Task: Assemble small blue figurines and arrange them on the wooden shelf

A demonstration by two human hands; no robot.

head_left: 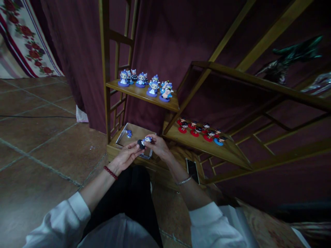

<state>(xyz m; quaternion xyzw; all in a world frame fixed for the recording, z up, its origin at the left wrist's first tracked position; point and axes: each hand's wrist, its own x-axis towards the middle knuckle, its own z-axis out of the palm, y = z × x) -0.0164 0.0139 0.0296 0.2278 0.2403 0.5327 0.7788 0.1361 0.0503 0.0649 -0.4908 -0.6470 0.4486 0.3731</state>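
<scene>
Figurine (144, 141) tilted between left fingers (132, 146) and right fingers (154, 140), near box (139, 131).

Whitish long sleeves (62, 220) ending on the forearms, greyish garment (119, 236) over the lap, black trousers (136, 186); dark-red beaded bracelet (110, 172) at left wrist (119, 167), thin silvery bracelet (183, 181) at right wrist (177, 171)

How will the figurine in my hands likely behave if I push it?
The figurine is probably light, being small beside your left hand and right hand. It seems stiff, showing no visible sag between them. Its round-looking dark base should steady it, though a hard push might tip it.
</scene>
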